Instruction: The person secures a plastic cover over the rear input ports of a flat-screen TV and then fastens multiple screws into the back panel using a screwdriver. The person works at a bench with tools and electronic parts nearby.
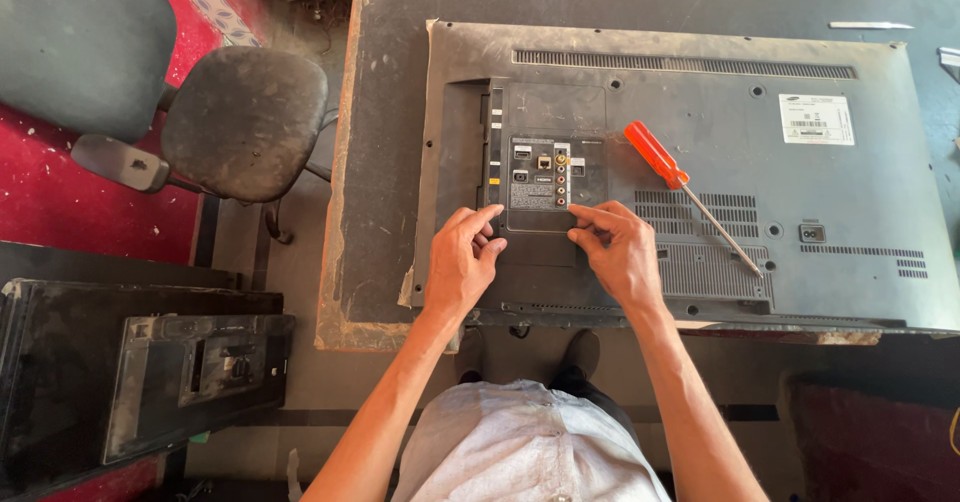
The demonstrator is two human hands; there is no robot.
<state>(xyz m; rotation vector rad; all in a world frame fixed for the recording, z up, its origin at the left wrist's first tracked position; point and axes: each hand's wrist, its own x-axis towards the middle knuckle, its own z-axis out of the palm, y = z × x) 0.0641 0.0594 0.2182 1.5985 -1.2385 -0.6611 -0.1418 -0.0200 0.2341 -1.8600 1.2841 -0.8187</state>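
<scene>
A flat-screen television (700, 172) lies face down on the dark counter (385, 112). Both hands rest on its grey back cover, at the lower edge of the connector panel (545, 184). The left hand (462, 260) is loosely curled, gripping nothing; the right hand (622, 252) likewise, fingertips touching the cover. At two o'clock from the right hand lies a red-handled screwdriver (685, 187).

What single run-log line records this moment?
left hand: on television back panel | right hand: at port panel | screwdriver: lying loose on panel
</scene>
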